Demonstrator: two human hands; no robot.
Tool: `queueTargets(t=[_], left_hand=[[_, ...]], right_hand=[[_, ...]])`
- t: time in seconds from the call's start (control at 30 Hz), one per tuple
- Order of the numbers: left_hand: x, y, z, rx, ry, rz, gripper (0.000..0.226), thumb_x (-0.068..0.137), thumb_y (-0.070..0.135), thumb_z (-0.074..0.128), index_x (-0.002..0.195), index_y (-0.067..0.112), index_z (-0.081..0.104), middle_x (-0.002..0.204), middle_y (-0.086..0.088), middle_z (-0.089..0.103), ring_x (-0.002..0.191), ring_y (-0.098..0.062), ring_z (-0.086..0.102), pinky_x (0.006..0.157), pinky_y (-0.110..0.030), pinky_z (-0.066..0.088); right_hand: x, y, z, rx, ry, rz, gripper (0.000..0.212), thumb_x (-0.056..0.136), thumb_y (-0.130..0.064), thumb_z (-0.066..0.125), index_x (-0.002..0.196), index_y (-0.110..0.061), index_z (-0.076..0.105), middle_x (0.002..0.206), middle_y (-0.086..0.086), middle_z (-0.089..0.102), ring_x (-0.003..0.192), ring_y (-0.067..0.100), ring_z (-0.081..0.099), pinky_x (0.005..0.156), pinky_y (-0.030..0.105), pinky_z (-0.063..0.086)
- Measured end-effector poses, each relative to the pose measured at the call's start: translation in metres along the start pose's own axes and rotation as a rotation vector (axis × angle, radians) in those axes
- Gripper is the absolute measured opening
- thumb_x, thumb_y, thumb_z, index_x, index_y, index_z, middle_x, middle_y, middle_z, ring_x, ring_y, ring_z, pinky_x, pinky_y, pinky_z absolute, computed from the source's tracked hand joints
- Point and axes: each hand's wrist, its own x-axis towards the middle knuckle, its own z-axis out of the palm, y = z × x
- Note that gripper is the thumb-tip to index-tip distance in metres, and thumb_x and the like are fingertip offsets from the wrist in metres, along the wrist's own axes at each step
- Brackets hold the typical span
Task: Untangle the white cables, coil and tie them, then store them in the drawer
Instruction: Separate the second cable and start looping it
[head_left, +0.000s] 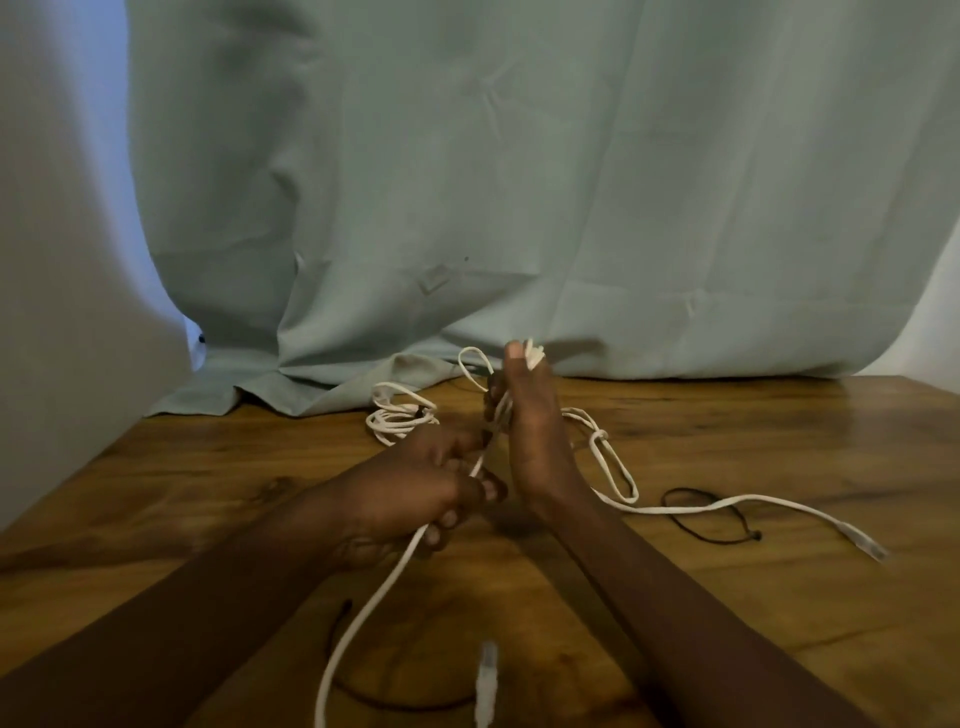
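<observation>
Left hand (410, 488) curled around the white cable (374, 587) above the wooden table (727, 597), right hand (530, 431) upright with loops pinched at its fingertips (519, 353) — feed slack evenly, keeping each wrap snug — knot ahead

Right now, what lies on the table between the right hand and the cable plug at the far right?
In the head view, a thin black tie loop lies between the right hand and the plug, crossed by white cable.

The left hand (415, 488) is curled closed low, while the right hand (530, 431) stands upright, thumb raised, fingers closed.
</observation>
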Motion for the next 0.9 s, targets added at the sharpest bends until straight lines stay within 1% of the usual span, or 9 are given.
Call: queueTargets(t=[0.13,0.3,0.4,0.47,0.53,0.6,0.73,0.83,0.9], left_hand=[[-0.011,0.013,-0.014,0.056,-0.163,-0.079,0.023,0.095,0.002,0.065,0.117,-0.001,0.07,0.079,-0.015,0.053,0.039,-0.002,0.033,0.032,-0.015,0.026],[-0.008,0.025,-0.043,0.034,0.17,0.016,0.011,0.087,0.008,0.073,0.094,0.005,0.081,0.071,-0.015,0.055,0.043,-0.011,0.039,0.04,-0.015,0.026],[-0.013,0.025,-0.057,0.072,0.248,0.146,0.016,0.09,0.002,0.069,0.101,0.002,0.081,0.07,-0.013,0.068,0.042,-0.009,0.045,0.041,-0.017,0.028],[-0.02,0.027,-0.061,0.121,0.252,0.261,0.018,0.09,-0.004,0.067,0.102,0.0,0.079,0.081,-0.012,0.077,0.052,-0.01,0.065,0.048,-0.017,0.046],[-0.023,0.027,-0.065,0.195,0.279,0.352,0.019,0.091,-0.009,0.064,0.101,-0.002,0.078,0.078,-0.004,0.079,0.064,-0.007,0.073,0.061,-0.013,0.052],[-0.023,0.024,-0.072,0.283,0.337,0.4,0.017,0.094,-0.007,0.063,0.101,0.001,0.077,0.064,0.004,0.074,0.051,0.0,0.064,0.053,-0.009,0.046],[-0.017,0.01,-0.091,0.658,0.474,0.57,0.007,0.093,0.026,0.076,0.097,0.023,0.081,0.081,0.008,0.078,0.076,-0.011,0.074,0.072,-0.042,0.059],[-0.013,0.002,-0.098,0.882,0.595,0.666,0.037,0.094,0.058,0.063,0.092,0.026,0.081,0.08,0.009,0.076,0.072,-0.011,0.071,0.065,-0.045,0.055],[-0.012,-0.002,-0.099,0.946,0.664,0.668,0.058,0.094,0.071,0.048,0.085,0.023,0.079,0.072,0.006,0.071,0.064,-0.012,0.065,0.059,-0.043,0.051]], right_hand=[[0.007,0.013,-0.019,-0.729,-0.115,-0.402,0.046,0.104,-0.055,0.033,0.109,-0.012,0.048,0.102,0.002,0.052,0.095,0.016,0.05,0.088,0.038,0.042],[0.01,0.02,-0.024,-0.798,-0.268,-0.424,0.058,0.105,-0.052,0.025,0.119,-0.005,0.057,0.116,0.018,0.062,0.109,0.028,0.056,0.097,0.042,0.044],[0.005,0.02,-0.015,-0.803,-0.338,-0.382,0.046,0.102,-0.062,0.019,0.091,-0.032,0.052,0.087,-0.002,0.06,0.081,0.016,0.053,0.076,0.039,0.043],[0.003,0.017,-0.008,-0.788,-0.354,-0.355,0.044,0.101,-0.065,0.021,0.074,-0.045,0.049,0.067,-0.012,0.051,0.069,0.013,0.052,0.068,0.04,0.044],[-0.002,0.012,-0.001,-0.633,-0.36,-0.265,0.049,0.104,-0.061,0.033,0.061,-0.053,0.055,0.054,-0.014,0.049,0.057,0.004,0.048,0.061,0.033,0.039],[-0.007,0.01,0.007,-0.322,-0.358,-0.109,0.056,0.105,-0.046,0.048,0.051,-0.036,0.057,0.046,-0.013,0.046,0.047,0.002,0.041,0.054,0.027,0.034],[-0.006,0.003,0.01,0.206,-0.4,0.325,0.056,0.106,-0.039,0.048,0.052,-0.024,0.043,0.047,-0.005,0.031,0.038,0.009,0.023,0.038,0.021,0.019],[-0.004,0.001,0.005,0.427,-0.589,0.601,0.054,0.099,-0.052,0.046,0.054,-0.024,0.038,0.045,-0.008,0.027,0.035,0.005,0.018,0.037,0.02,0.01],[-0.007,-0.001,0.006,0.482,-0.722,0.641,0.053,0.096,-0.055,0.046,0.054,-0.024,0.038,0.044,-0.008,0.027,0.037,0.007,0.013,0.038,0.022,0.009]])
